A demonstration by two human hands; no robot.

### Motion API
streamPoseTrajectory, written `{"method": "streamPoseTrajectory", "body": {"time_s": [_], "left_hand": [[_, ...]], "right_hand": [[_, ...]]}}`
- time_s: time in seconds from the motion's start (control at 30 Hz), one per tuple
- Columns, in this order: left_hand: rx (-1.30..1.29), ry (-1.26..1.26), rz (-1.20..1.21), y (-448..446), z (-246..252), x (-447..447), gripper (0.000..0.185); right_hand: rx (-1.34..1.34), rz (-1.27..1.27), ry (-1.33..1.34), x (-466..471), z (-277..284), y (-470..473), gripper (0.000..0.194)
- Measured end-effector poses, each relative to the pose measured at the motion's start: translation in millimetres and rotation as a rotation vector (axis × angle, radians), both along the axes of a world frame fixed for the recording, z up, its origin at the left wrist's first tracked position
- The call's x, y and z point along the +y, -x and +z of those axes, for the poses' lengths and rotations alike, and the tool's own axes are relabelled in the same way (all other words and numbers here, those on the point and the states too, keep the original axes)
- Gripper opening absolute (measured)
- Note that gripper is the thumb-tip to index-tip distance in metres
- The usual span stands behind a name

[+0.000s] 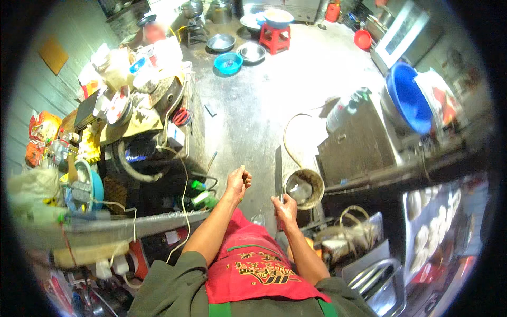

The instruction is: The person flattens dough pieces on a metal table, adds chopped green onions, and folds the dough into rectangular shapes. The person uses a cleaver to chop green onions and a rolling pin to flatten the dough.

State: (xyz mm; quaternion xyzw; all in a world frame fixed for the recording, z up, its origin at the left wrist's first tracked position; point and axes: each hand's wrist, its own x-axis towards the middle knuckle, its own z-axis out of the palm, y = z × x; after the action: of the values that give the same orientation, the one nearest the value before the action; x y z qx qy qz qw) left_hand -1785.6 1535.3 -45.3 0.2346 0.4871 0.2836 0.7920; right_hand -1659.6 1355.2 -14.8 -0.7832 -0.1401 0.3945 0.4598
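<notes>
My right hand [286, 208] grips a long, flat, dark blade [278, 168], which looks like a knife and points away from me. Most of its handle is hidden by the fingers. To the left, my left hand [239, 182] is raised above the floor with its fingers curled in, and I see nothing held in it. A round bucket [320, 186] stands just right of the blade, with something pale and shiny inside. A thin hose [286, 134] curves down to its rim. The red apron [253, 261] I wear bears printed writing.
On the left, a cluttered worktop [194, 119] carries bags, bowls and red-handled scissors [181, 117]. A wooden cabinet [356, 138] and a big blue basin [408, 97] are on the right. Ahead, metal bowls, a turquoise basin [228, 63] and a red stool [275, 39] stand on the floor.
</notes>
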Motion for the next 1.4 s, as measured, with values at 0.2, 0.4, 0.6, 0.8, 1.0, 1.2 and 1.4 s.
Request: {"method": "streamPoseTrajectory", "body": {"time_s": [0.2, 0.4, 0.6, 0.8, 1.0, 1.2, 1.4], "left_hand": [[-0.110, 0.056, -0.025, -100.2, -41.1, 153.7, 0.034], [-0.118, 0.130, -0.010, -182.5, -48.3, 363.4, 0.038], [-0.136, 0.052, 0.150, -208.6, -28.6, 562.3, 0.038], [-0.207, 0.053, 0.443, -208.4, -53.1, 750.8, 0.038], [-0.218, 0.117, 0.714, -194.5, -68.5, 937.4, 0.035], [-0.268, 0.002, 1.014, -134.3, -27.6, 1059.3, 0.031], [-0.425, -0.023, 1.275, -45.6, -72.6, 1168.7, 0.031]], "right_hand": [[-0.001, -0.113, 0.038, 129.4, -39.3, -112.7, 0.025], [-0.031, -0.191, 0.293, 282.8, -109.9, -262.2, 0.027], [0.010, -0.249, 0.563, 435.7, -124.5, -367.8, 0.025], [-0.061, 0.019, 0.751, 641.6, -133.8, -440.1, 0.024], [-0.312, 0.492, 0.824, 927.0, -147.2, -488.8, 0.031], [-0.535, 0.875, 0.707, 1248.7, -134.0, -453.5, 0.035], [-0.841, 1.142, 0.424, 1521.1, -162.7, -346.2, 0.032]]}}
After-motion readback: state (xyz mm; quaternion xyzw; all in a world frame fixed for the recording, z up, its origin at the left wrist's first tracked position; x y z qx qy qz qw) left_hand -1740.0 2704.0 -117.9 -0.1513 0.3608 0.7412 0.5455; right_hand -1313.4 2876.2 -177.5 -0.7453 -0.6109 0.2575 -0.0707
